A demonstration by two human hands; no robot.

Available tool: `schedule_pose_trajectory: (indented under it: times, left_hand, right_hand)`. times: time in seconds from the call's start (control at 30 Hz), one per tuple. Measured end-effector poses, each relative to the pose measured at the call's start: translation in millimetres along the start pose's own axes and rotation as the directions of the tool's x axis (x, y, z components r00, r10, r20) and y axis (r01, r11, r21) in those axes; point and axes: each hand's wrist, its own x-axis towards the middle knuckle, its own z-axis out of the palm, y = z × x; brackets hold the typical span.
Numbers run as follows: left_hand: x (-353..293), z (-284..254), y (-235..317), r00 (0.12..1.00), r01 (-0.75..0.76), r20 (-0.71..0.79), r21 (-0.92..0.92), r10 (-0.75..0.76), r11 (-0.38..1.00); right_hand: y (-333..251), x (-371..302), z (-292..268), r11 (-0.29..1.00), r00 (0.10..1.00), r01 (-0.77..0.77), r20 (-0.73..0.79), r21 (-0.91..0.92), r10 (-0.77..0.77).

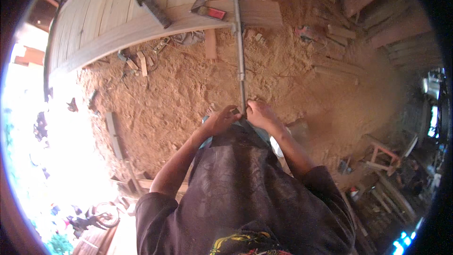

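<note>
A long metal bar clamp point(239, 47) runs from the upper edge down toward my waist, crossing the near edge of a wooden panel point(104, 12). Both my hands meet at its near end, in front of my dark shirt. My right hand point(260, 114) is closed round the end from the right side. From the left, my left hand point(222, 121) has its fingers bent and pressed against the same end. My fingers partly hide the tip. On the panel lie a dark T-shaped hammer point(153, 7) and, close to the bar, an angled square with a red part point(212, 12).
Sawdust point(179, 85) covers the ground, with wood offcuts point(142, 63) and a red power tool point(309, 35) on it. Stacked boards point(370, 9) stand at the far right. A wooden frame point(382, 156) and a motorcycle wheel point(104, 215) show lower down, on opposite sides.
</note>
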Motion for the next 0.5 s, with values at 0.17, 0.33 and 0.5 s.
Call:
schedule_pose_trajectory:
  times: [0.17,0.33,0.5]
  left_hand:
    - [-15.1,0.0,13.6,0.998,0.055,-0.027,0.138,-0.051,0.989]
    - [-43.7,0.4,13.3,0.960,0.243,-0.204,0.266,-0.192,0.933]
    - [-55.6,5.0,36.0,0.912,0.375,-0.294,0.320,-0.285,0.870]
  right_hand:
    - [-4.9,3.8,17.3,0.979,0.999,0.018,0.043,0.205,-0.027]
    - [-23.4,0.0,19.2,0.915,0.990,0.061,0.095,0.398,-0.107]
    - [-16.5,5.5,45.6,0.751,0.975,0.112,0.072,0.651,-0.208]
